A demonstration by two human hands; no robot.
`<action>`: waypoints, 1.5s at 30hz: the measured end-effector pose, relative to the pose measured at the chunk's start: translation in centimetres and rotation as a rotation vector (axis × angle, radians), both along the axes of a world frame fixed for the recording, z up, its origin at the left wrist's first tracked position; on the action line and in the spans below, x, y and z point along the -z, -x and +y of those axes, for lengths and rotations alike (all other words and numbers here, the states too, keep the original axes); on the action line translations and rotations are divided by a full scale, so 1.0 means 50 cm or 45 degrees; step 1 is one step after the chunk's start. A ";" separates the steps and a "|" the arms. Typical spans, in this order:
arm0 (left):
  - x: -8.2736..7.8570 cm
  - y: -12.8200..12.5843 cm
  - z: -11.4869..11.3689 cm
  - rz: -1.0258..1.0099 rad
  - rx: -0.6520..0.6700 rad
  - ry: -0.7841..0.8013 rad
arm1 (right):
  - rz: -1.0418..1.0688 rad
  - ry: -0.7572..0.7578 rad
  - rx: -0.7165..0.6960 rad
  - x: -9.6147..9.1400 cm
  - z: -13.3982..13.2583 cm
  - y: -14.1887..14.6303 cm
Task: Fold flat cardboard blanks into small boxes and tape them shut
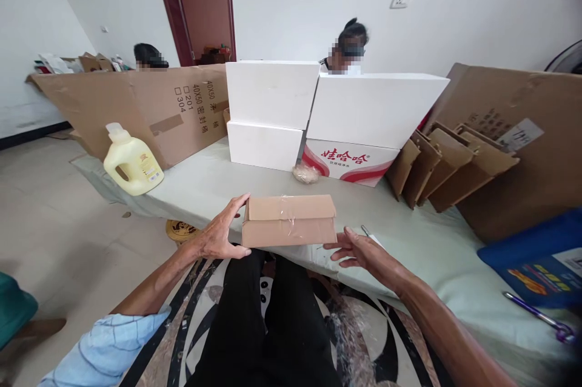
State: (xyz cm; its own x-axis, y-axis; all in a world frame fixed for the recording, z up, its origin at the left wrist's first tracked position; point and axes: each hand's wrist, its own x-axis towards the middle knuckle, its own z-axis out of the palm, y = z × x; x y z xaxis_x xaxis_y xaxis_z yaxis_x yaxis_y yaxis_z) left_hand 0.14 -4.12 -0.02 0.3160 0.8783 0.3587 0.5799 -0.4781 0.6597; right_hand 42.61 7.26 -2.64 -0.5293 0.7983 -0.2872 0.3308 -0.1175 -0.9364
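Observation:
A small brown cardboard box (289, 232), with clear tape across its middle seam, is at the near edge of the cloth-covered table. My left hand (224, 230) grips its left end, fingers at the upper corner and thumb at the lower one. At the box's lower right corner is my right hand (359, 252), its fingers spread and palm turned inward. Its fingertips are at the corner; whether they touch it I cannot tell. A thin pen-like item (366, 230) lies just behind the right hand, and a crumpled clear plastic bundle (306, 173) sits beyond the box.
White boxes (273, 96) and a red-and-white carton (350, 162) stand across the table (204, 184). A yellow jug (133, 162) is on the left. Folded cardboard pieces (448, 162), a blue package (536, 259) and a purple pen (536, 311) lie right. Two people (348, 50) are behind the boxes.

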 end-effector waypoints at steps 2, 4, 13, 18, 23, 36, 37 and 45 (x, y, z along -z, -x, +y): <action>0.009 0.008 0.012 -0.025 0.009 -0.029 | -0.316 -0.400 0.202 0.033 0.012 -0.026; 0.014 0.014 0.022 -0.030 0.027 -0.051 | -0.750 -0.785 0.388 0.071 0.023 -0.063; 0.014 0.003 0.031 -0.038 0.014 -0.145 | -1.558 -0.938 0.457 0.153 0.043 -0.163; 0.019 -0.006 0.031 -0.155 -0.010 -0.105 | -1.326 -0.898 0.599 0.135 0.052 -0.171; 0.020 -0.016 0.026 -0.254 -0.020 -0.120 | -0.525 -1.317 0.575 0.031 0.010 -0.092; 0.002 -0.037 -0.004 -0.183 -0.034 -0.209 | -0.411 -2.145 -0.234 -0.145 -0.079 0.125; 0.002 -0.038 -0.004 -0.187 -0.035 -0.213 | -0.414 -2.142 -0.241 -0.146 -0.079 0.127; 0.003 -0.045 -0.007 -0.168 -0.017 -0.242 | -0.474 -2.153 -0.237 -0.160 -0.083 0.144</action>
State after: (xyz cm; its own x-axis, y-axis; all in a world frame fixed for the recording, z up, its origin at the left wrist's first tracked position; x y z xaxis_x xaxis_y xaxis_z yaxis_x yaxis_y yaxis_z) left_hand 2.39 -4.48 -0.19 0.2439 0.7948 0.5558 0.5018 -0.5938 0.6289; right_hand 35.40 3.12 5.34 -0.7460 0.2624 0.6121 0.4333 0.8892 0.1469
